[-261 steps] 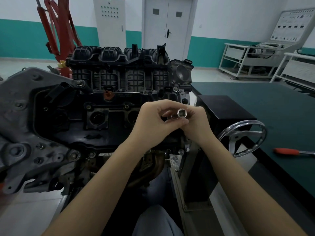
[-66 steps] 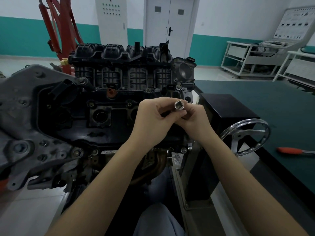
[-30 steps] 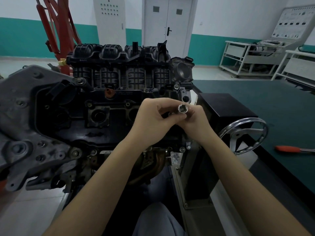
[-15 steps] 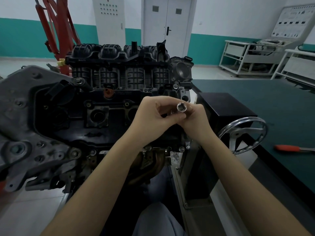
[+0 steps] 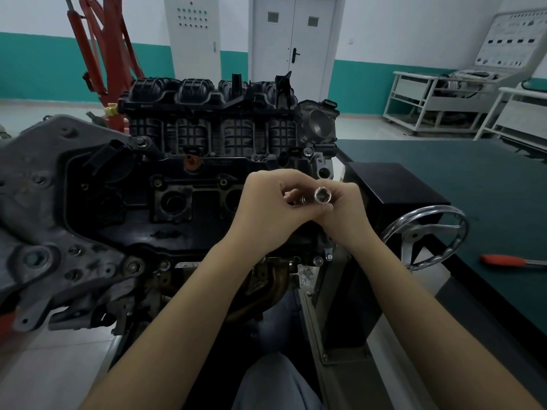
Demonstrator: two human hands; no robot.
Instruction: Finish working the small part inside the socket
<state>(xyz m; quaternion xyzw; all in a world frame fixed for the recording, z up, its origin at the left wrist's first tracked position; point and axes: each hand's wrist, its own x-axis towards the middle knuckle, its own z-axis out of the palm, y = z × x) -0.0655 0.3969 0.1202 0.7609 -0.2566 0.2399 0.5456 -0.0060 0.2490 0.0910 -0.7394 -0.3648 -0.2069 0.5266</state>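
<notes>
At the bottom of the frame, between the two bare forearms, a grey trouser leg (image 5: 275, 383) shows. Both forearms run up to the middle of the frame, where the hands meet in front of the engine. The left hand (image 5: 270, 208) has its fingers curled in, thumb and fingertips closed on the near part of a small chrome socket (image 5: 322, 196) — its open, round mouth faces the camera. The right hand (image 5: 344, 208) is curled round the same piece from the right, the two hands touching each other below it. A short metal stub sits just left of the socket between the left fingertips (what it is cannot be told).

Just behind the hands stands the engine (image 5: 183, 208), filling the centre and left of the frame: a dark valve cover with open round ports, a grey cast timing cover (image 5: 32, 208) at the left edge, and the black ribbed intake manifold (image 5: 207, 113) across the top, with a throttle body (image 5: 319, 124) at its right end. To the right of the hands is a black box (image 5: 396, 184) and a chromed handwheel (image 5: 426, 235) on the stand. Right of that lies the green-topped desk (image 5: 473, 179), with a red-handled tool (image 5: 503, 259) near the right edge.

Farther back — a red engine hoist (image 5: 100, 48) at upper left, a grey cabinet (image 5: 192, 34), a double door (image 5: 293, 39), and white trolleys (image 5: 438, 102) at upper right.
</notes>
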